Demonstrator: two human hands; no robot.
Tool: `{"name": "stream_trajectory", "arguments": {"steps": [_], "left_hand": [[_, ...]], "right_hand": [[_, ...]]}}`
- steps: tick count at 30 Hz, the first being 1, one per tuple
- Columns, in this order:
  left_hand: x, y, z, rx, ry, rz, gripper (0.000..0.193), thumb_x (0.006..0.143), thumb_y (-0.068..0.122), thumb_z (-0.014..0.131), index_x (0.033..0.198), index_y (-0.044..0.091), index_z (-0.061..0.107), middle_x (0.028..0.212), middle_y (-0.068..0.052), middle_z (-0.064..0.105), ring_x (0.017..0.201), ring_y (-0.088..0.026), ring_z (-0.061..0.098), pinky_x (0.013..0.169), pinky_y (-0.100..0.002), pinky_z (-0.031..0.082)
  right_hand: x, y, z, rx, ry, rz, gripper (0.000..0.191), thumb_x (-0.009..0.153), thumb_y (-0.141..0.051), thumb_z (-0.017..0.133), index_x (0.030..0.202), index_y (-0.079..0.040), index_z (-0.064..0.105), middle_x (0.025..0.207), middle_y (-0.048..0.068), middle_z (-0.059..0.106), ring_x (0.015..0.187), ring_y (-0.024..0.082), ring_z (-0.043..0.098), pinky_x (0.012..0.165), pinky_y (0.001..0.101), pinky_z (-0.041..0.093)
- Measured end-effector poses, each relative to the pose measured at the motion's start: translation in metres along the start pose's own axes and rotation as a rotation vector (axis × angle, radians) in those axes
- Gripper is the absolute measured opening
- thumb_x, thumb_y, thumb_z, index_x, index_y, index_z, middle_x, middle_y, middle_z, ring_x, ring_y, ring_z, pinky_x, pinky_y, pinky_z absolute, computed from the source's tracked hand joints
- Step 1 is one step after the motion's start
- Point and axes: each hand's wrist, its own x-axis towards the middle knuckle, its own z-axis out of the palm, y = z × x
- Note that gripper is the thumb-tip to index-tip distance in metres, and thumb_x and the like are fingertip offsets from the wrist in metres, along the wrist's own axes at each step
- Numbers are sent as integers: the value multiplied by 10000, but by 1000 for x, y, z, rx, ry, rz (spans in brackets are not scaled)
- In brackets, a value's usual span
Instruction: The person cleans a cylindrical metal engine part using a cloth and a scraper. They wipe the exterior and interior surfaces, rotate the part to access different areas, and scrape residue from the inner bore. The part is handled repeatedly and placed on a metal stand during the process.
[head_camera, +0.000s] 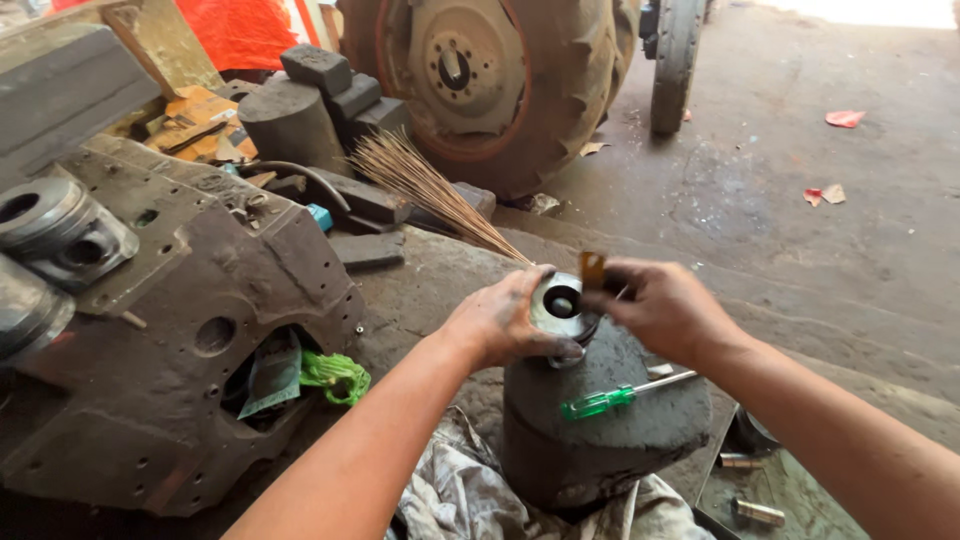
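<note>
Far to the left of my grip lies a big greasy metal casting (190, 330) with bolt holes, a green rag (335, 375) stuffed at its lower edge. Behind it, up and to the left of my hands, dark blocks (320, 90) are stacked, and a bundle of thin broom sticks (430, 195) slants down toward my fingers. Beyond that stands a large muddy tractor wheel (500, 80).

My left hand (500, 322) is curled around the left side of a round metal ring (560, 305) with a dark hole in its middle, thumb pressed under its lower edge. The ring sits between both hands, at the top of a dark rounded block (600, 410).

My right hand (665, 310) touches the ring's right side, fingers pinched on a small brownish flat piece (592, 268) sticking up just above the ring.

Just below my grip, a screwdriver (620, 395) with a green handle lies across the block. Under the block is a dirty cloth (470, 500). Lower right of my right wrist, two small metal cylinders (745, 488) lie in a tray (790, 490). The concrete floor (820, 250) stretches away to the right.
</note>
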Motion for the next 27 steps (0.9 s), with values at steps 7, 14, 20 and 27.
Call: {"name": "stream_trajectory", "arguments": {"steps": [7,14,20,27], "left_hand": [[3,-3,9,-2,118,90,1109,578,628,870,1487,151,451,1455,-138,549,1335,-341,527,1077,-432,440],[1,-2,21,23,146,9,1048,628,627,841,1499,192,453,1437,-127,573,1318,-341,548,1065,-439,462],[4,1,27,4,230,28,1073,644,657,839,1502,162,426,1440,-130,562,1325,-328,547,1059,-442,458],[7,10,27,-8,256,-62,1128,610,685,826,1518,165,405,1450,-127,553,1300,-329,569,1043,-446,475]], "right_hand": [[-2,-2,3,12,152,-206,335,856,-209,770,1176,-115,750,1015,95,802,855,156,741,782,328,569],[-2,7,12,-53,138,-241,278,915,-232,769,1155,-94,754,1012,92,780,822,134,723,779,327,561],[-10,9,13,52,72,-80,290,897,-244,736,1167,-146,771,951,39,811,807,75,675,773,304,550],[-3,7,9,-41,116,-53,284,886,-249,765,1149,-146,792,928,76,808,774,113,700,760,314,554]]}}
